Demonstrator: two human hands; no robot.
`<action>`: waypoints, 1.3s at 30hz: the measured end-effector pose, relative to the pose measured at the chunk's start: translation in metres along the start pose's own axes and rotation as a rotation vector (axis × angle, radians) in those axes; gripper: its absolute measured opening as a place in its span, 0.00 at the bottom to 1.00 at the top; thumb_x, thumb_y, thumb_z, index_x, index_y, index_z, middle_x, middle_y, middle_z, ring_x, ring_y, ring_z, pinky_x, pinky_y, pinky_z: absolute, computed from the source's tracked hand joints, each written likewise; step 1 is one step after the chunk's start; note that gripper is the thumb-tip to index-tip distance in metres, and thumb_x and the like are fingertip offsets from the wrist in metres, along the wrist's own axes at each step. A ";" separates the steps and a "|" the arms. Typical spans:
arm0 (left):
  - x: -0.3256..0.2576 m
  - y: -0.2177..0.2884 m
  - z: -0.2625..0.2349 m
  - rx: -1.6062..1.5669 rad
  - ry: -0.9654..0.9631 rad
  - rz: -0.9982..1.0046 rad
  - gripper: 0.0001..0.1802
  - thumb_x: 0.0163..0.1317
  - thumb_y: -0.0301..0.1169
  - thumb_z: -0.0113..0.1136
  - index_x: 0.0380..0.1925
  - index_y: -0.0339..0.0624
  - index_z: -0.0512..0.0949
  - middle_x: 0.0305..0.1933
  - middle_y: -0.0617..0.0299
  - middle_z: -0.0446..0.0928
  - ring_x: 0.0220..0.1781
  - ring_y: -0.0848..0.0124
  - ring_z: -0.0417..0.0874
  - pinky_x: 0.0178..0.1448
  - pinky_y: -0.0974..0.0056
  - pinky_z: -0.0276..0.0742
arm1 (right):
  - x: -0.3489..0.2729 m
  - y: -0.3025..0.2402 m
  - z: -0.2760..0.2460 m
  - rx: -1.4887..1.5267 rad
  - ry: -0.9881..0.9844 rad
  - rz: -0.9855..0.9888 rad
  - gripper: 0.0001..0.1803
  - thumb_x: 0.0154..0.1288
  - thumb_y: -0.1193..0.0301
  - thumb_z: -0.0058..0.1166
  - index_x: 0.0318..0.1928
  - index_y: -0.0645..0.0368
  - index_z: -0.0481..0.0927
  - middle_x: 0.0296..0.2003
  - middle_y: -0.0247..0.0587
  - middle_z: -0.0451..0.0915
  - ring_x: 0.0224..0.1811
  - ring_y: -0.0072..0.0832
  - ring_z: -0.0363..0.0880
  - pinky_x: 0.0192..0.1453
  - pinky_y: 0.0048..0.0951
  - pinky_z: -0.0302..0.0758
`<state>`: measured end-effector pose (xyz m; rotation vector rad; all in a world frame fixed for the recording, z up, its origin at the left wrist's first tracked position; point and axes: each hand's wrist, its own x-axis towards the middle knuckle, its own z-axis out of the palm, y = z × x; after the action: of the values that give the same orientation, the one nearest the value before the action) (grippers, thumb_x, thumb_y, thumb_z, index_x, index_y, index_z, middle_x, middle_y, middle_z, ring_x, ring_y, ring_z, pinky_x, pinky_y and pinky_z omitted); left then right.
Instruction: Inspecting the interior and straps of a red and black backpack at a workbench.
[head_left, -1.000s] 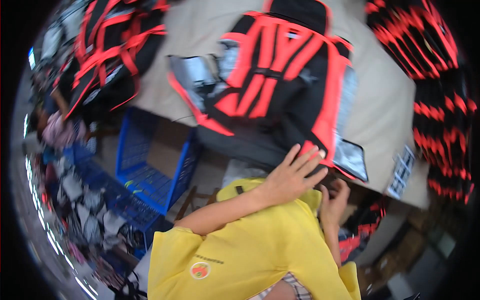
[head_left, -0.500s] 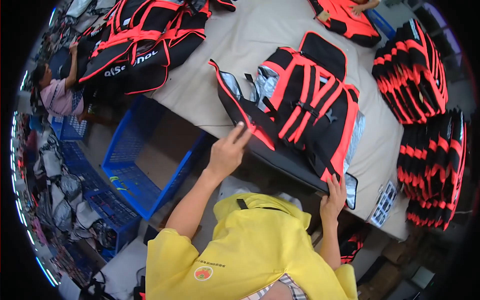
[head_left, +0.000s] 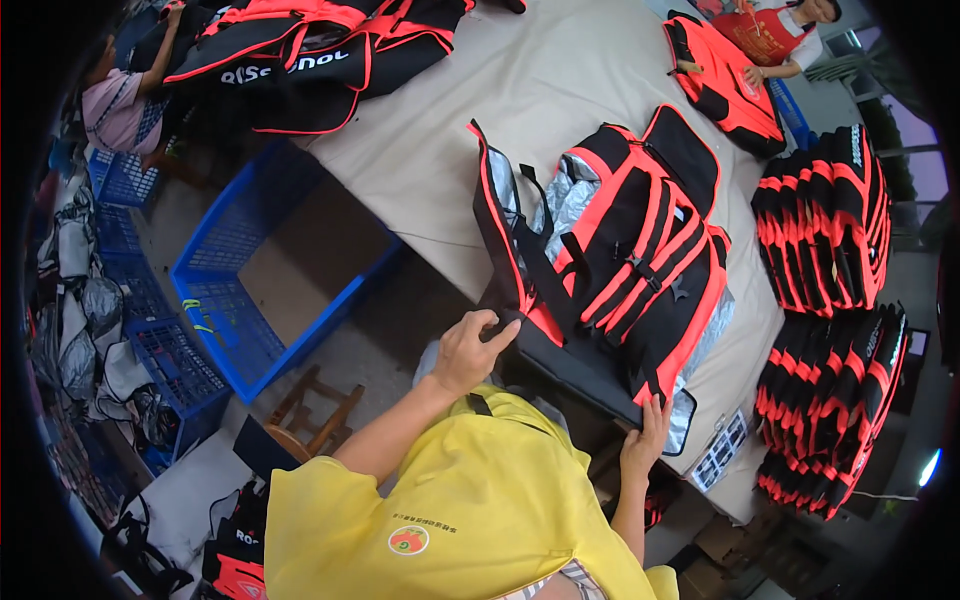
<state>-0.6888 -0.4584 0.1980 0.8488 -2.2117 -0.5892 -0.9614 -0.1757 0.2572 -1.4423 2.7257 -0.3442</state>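
A black and neon-red backpack [head_left: 640,255] lies on the cloth-covered table in front of me, its straps and buckles facing up. Silver lining [head_left: 572,195] shows where the side stands open, and one flap rises on the left. At the bag's near left corner, my left hand [head_left: 470,352] is closed on the black edge of the panel, thumb against bent fingers. My right hand [head_left: 645,440] grips the near right corner beside the red trim, its thumb hidden below the edge. The black bottom panel [head_left: 580,372] stretches between both hands along the table's front edge.
Stacks of matching bags [head_left: 825,225] stand at the right. A blue plastic crate [head_left: 275,370] sits left of the table [head_left: 400,170], near a wooden stool [head_left: 318,410]. More bags lie at the far left. One person [head_left: 765,35] works far right, another [head_left: 120,105] far left.
My left hand has moved from lying over the flap's red trim to the near left corner and closed on it. The right hand stays at its corner. The whole view has shifted.
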 end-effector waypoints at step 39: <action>-0.003 -0.024 0.039 0.134 -0.218 0.185 0.19 0.60 0.29 0.61 0.52 0.54 0.85 0.76 0.47 0.70 0.82 0.52 0.66 0.72 0.39 0.70 | -0.009 -0.007 0.032 0.021 0.070 0.099 0.41 0.43 0.85 0.55 0.65 0.58 0.77 0.71 0.46 0.74 0.83 0.55 0.57 0.84 0.67 0.51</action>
<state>-0.7061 -0.4662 0.1559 0.6614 -2.5185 -0.4673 -0.9465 -0.1775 0.2270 -1.3084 2.8268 -0.4248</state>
